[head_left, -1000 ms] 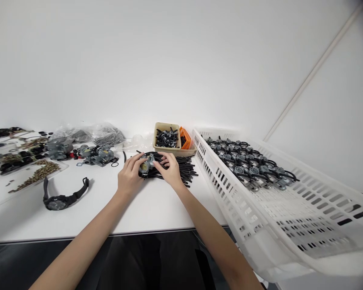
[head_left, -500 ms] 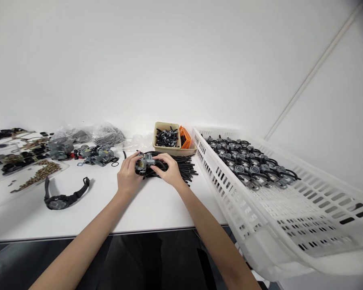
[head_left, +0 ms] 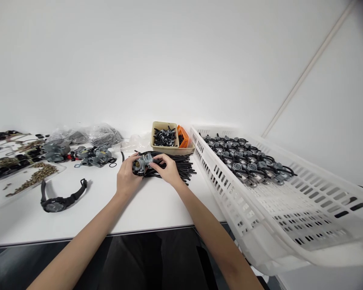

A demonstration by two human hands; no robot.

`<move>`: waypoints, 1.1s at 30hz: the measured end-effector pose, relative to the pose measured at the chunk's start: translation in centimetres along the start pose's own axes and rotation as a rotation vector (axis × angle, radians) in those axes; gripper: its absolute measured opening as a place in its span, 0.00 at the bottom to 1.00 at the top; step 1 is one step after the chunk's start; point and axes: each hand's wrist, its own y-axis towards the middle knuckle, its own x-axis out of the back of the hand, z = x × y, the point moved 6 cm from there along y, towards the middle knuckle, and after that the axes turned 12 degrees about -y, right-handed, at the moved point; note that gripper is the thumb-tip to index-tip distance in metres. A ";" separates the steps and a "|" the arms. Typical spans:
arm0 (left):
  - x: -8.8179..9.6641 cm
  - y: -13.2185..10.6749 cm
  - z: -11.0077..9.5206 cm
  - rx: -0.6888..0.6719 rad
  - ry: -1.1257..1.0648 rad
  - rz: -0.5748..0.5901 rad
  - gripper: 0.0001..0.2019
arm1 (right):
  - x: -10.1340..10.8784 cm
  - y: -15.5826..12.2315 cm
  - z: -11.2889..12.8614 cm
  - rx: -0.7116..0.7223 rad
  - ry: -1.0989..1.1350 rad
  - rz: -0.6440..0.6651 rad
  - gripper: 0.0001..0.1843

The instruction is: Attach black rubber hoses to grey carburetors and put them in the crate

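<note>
My left hand is closed around a small grey metal carburetor part, held just above the white table. My right hand pinches the right end of the same part, its fingers curled over a pile of short black rubber tubes lying on the table behind it. Whether the right fingers also hold a tube is hidden.
A large white slotted crate with several grey assemblies fills the right side. A beige bin of black fittings and an orange bin stand behind the tubes. Left lie a black wristwatch, grey carburetors, plastic bags, trays of brass pieces.
Both hands turned the grey part slightly and shifted a little left and up; the camera view drifted slightly. Nothing was picked up or let go.
</note>
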 end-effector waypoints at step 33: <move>0.0 -0.1 0.1 0.184 -0.193 -0.059 0.26 | -0.4 0.0 0.9 -0.009 0.245 0.119 0.18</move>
